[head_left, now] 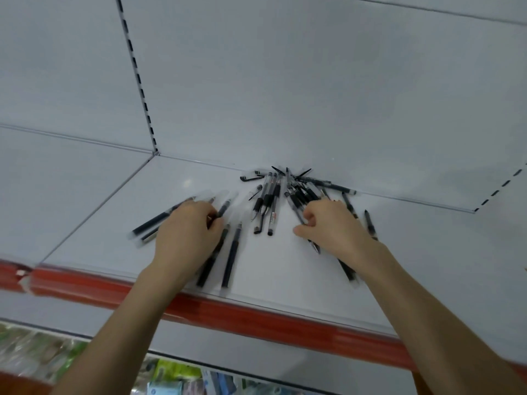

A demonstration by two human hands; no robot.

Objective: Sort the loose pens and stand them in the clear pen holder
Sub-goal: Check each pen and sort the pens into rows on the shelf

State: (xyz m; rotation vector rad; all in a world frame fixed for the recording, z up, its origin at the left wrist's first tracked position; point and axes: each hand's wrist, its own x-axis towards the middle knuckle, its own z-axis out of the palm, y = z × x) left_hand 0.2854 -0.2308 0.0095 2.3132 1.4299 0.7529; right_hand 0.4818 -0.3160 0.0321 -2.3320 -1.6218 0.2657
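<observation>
Several black pens with clear barrels lie loose on a white shelf (114, 223). A tangled pile (285, 192) sits against the back wall. A fanned row of pens (231, 252) lies at the left. My left hand (188, 235) lies over that row, its fingers curled round a few of those pens. My right hand (330, 226) is at the pile's right side, its fingers curled on a pen (315, 246) that sticks out under the thumb. No clear pen holder is in view.
The shelf has a red front strip (256, 315) and a white back panel with slotted uprights (137, 75). Packaged goods (171, 377) show on the shelf below. One pen (370, 225) lies apart to the right of my right hand.
</observation>
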